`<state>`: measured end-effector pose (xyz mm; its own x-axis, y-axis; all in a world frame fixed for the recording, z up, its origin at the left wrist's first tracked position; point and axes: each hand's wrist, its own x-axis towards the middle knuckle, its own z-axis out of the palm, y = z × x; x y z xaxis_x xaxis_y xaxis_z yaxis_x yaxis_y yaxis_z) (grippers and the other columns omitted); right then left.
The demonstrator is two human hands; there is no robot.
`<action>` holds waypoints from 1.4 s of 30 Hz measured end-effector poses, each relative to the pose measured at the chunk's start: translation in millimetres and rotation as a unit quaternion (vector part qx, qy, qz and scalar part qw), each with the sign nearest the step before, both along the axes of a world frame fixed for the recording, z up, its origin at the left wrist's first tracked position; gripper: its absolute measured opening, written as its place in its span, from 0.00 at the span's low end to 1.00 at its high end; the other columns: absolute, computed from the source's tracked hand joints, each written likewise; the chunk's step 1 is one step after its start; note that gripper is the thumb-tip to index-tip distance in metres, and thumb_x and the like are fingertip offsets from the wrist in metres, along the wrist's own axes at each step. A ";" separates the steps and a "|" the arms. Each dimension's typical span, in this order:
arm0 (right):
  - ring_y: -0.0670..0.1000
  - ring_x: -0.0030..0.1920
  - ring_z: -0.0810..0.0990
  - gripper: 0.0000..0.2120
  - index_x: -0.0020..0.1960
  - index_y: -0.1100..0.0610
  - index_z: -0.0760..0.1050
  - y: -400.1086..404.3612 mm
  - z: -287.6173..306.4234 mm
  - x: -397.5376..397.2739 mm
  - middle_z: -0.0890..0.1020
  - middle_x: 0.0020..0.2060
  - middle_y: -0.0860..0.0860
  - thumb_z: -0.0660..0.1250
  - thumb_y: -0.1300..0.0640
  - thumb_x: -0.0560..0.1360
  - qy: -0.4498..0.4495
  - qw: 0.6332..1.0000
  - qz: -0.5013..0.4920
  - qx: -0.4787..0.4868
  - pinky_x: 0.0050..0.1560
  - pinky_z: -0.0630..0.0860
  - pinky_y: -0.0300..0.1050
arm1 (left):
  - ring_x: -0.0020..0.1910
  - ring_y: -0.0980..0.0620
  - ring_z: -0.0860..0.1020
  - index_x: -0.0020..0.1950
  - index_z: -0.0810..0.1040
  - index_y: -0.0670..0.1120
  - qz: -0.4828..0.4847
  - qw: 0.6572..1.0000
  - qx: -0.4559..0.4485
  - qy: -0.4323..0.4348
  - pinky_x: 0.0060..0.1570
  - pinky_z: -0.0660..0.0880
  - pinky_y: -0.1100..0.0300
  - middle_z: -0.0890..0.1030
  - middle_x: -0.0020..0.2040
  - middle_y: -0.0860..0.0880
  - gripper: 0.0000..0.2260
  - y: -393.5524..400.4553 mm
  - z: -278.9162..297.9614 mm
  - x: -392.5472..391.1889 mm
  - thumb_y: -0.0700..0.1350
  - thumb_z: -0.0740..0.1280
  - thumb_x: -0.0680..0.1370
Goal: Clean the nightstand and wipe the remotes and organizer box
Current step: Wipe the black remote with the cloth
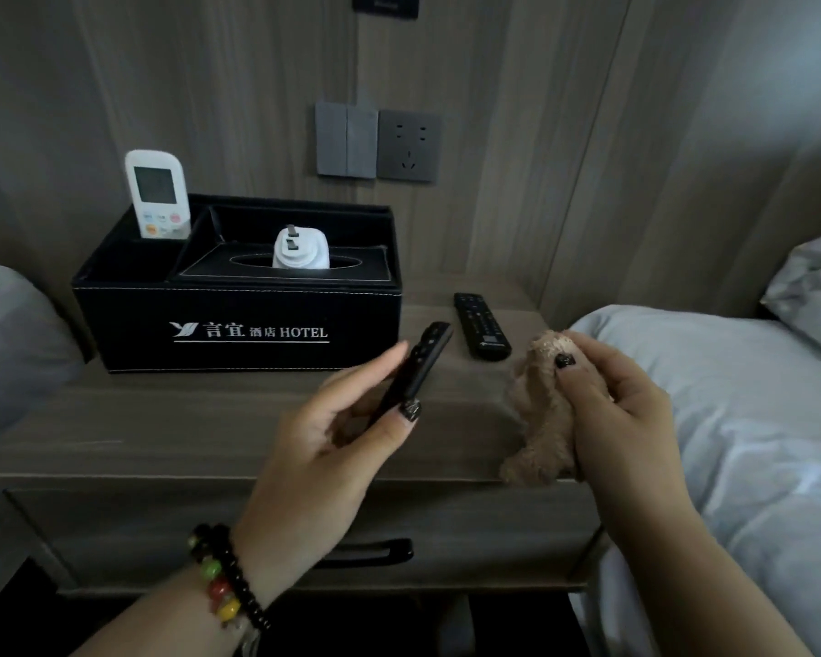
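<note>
My left hand (333, 429) holds a slim black remote (420, 360) above the wooden nightstand (162, 429), thumb on its near end and fingers along its side. To its right, my right hand (612, 400) grips a bunched brown fluffy cloth (546, 419) over the nightstand's right edge. A second black remote (482, 325) lies flat on the top further back. The black hotel organizer box (238, 324) stands at the back left, with a white air-conditioner remote (157, 196) upright in its left pocket and a white plug adapter (300, 248) on its tissue slot.
A bed with pale bedding (731, 419) flanks the nightstand on the right, and a pillow (15, 343) lies at the left. Wall switches (347, 139) and a socket (409, 145) sit above the box. A drawer with a black handle (370, 552) runs below the top.
</note>
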<state>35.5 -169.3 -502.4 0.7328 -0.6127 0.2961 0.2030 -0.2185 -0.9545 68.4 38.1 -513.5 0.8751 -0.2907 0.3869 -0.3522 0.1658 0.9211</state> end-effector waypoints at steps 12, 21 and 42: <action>0.51 0.54 0.82 0.17 0.59 0.50 0.80 -27.4 -6.1 11.2 0.85 0.51 0.50 0.65 0.49 0.72 0.046 0.997 -0.020 0.066 0.58 0.79 0.58 | 0.65 0.49 0.73 0.72 0.66 0.46 0.223 0.954 0.201 0.008 0.63 0.68 0.59 0.75 0.67 0.50 0.23 -150.9 16.9 103.7 0.46 0.66 0.78; 0.50 0.55 0.81 0.14 0.61 0.50 0.79 -35.2 -8.3 19.7 0.84 0.53 0.49 0.64 0.55 0.77 0.065 0.995 -0.008 0.078 0.60 0.78 0.56 | 0.62 0.42 0.75 0.64 0.74 0.41 0.311 0.866 0.385 0.075 0.58 0.73 0.51 0.75 0.64 0.41 0.16 -163.5 18.2 158.8 0.46 0.65 0.79; 0.52 0.53 0.82 0.15 0.59 0.50 0.79 -33.8 -11.5 22.1 0.84 0.50 0.50 0.64 0.53 0.74 0.079 0.995 0.000 0.062 0.57 0.79 0.58 | 0.75 0.50 0.59 0.76 0.61 0.44 0.077 0.871 0.480 -0.075 0.69 0.56 0.64 0.60 0.77 0.48 0.26 -111.2 8.8 114.0 0.41 0.63 0.79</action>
<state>57.6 -203.1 -513.9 0.7641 -0.6375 0.0992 0.0482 -0.0969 -0.9941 182.5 -73.0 -504.6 0.8923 -0.4277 0.1443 -0.4314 -0.7142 0.5511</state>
